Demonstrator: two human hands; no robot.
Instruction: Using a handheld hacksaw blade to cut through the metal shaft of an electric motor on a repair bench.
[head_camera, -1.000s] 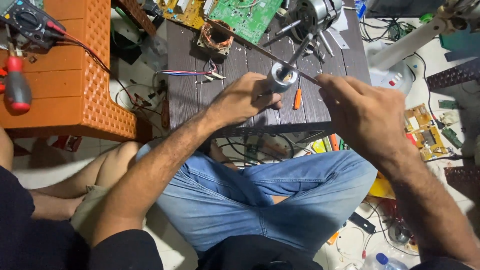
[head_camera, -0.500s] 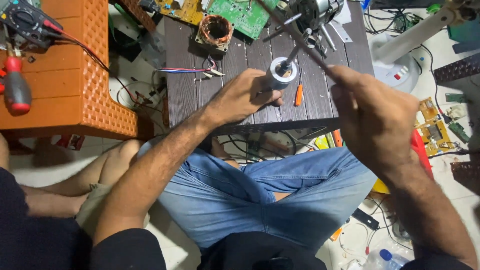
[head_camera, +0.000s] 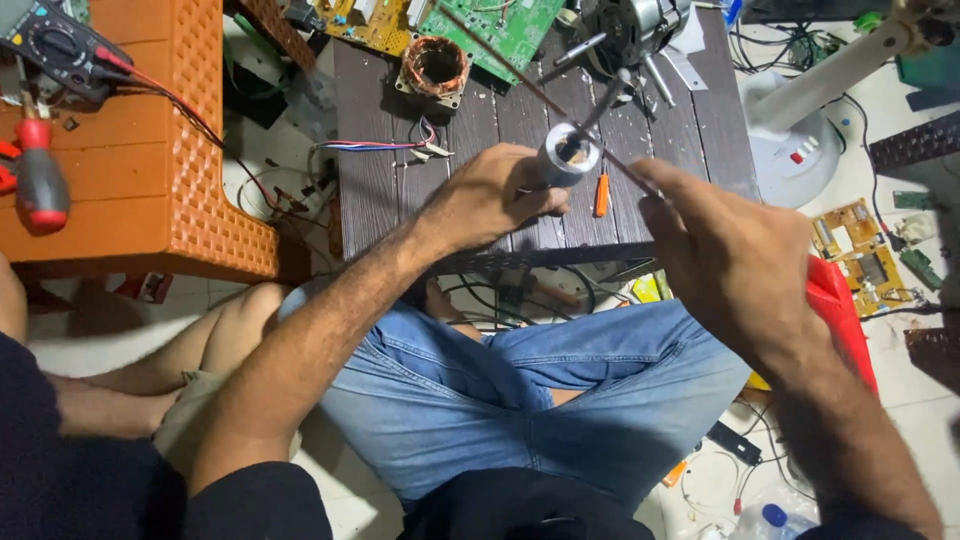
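Note:
My left hand (head_camera: 490, 195) grips a small silver metal cylinder (head_camera: 567, 157) with a dark shaft sticking out of its open top, held just above the dark slatted table (head_camera: 400, 200). My right hand (head_camera: 725, 255) pinches a long thin dark rod (head_camera: 545, 97) that runs diagonally up and left past the cylinder's rim. A small orange-handled tool (head_camera: 601, 195) lies on the table right beside the cylinder.
A copper-wound stator (head_camera: 435, 67), green circuit board (head_camera: 495, 25) and fan motor (head_camera: 630, 25) sit at the table's far edge. An orange plastic stool (head_camera: 150, 190) at left carries a multimeter (head_camera: 60, 50) and red-handled screwdriver (head_camera: 40, 180). White fan base (head_camera: 800, 130) and circuit boards lie right.
My right hand has drawn closer and lower, pulling the thin rod along. My left hand keeps the cylinder in nearly the same spot.

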